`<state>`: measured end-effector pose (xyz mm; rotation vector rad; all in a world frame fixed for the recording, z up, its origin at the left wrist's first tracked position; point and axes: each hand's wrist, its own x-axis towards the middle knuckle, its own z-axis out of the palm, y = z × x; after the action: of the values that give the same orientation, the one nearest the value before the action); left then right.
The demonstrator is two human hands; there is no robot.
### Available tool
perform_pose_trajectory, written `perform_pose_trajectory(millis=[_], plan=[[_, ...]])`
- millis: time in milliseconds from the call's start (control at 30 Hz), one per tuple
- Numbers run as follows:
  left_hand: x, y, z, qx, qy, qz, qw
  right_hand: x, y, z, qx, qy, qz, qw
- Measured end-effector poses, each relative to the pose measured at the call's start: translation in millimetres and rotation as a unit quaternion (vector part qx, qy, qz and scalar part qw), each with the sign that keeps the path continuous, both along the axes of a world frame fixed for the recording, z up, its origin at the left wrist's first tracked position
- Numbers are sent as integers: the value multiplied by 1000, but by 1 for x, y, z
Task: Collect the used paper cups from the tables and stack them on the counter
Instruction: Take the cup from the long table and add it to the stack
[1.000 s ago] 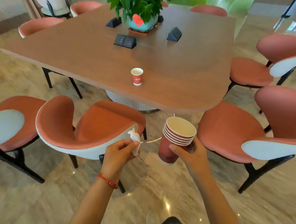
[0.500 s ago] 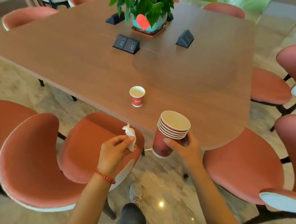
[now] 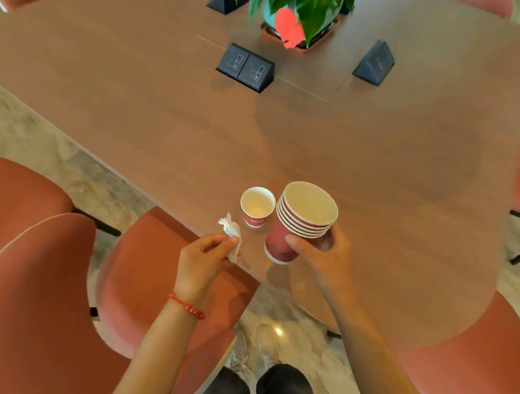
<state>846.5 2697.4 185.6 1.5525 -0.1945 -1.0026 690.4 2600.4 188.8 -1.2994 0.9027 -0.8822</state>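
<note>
Paper cups: nested stack [image 3: 300,224] held above wooden table [image 3: 372,159], near edge.
Right hand [image 3: 323,251] wraps the tilted stack; single cup [image 3: 258,207] stands upright just beside it on the table; left hand [image 3: 205,261] pinches a crumpled tissue [image 3: 232,233].

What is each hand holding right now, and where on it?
The right hand grips the stack of red paper cups around its side wall, just under the rims. The left hand pinches a crumpled white tissue by its lower part.

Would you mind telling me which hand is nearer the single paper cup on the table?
Left, marginally. The left hand is below-left of the single paper cup; the right hand below-right.
</note>
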Motion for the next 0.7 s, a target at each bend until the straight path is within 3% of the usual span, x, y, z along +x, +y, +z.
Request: perform_pose_trajectory(millis=[200,367,700], plan=[[7,-18,-18,25,-3,64,998,29,-39,-24,22,-16,26,999],[10,-26,-35,73,-42,71,994,50,-65,-42,-14,-11,33,999],[15,-27,-53,87,8,129,988,82,-77,-82,-47,30,63,996]])
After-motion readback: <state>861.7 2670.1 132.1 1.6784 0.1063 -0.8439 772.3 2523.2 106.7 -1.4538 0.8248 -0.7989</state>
